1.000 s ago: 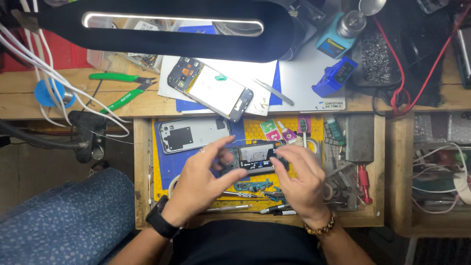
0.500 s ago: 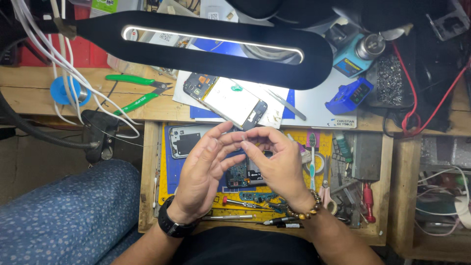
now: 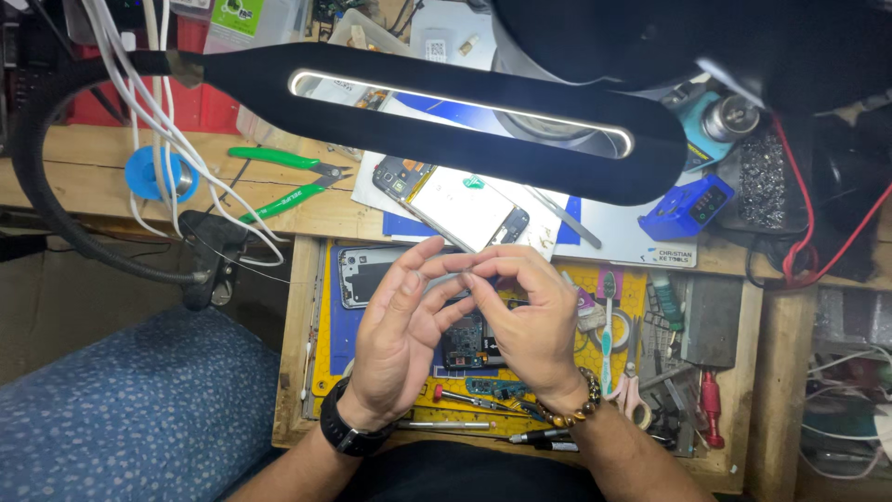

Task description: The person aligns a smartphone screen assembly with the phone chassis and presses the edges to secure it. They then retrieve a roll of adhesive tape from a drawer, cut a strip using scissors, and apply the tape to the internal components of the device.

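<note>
Up close, both hands meet fingertip to fingertip: right hand pinches something tiny, left hand loose, circuit board directly below.

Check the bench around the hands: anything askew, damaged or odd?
Nothing looks spilled or broken. The opened smartphone with its white inner panel lies askew, overhanging the wooden shelf edge. Left hand and right hand meet fingertip to fingertip above the dark circuit board.

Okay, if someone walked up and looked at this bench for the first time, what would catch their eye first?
Probably the long black lamp head with its glowing strip, stretched across the top of the view. Below it, the left hand and right hand meet fingertip to fingertip over a bare circuit board on the yellow and blue mat. An opened phone lies just beyond them.
</note>
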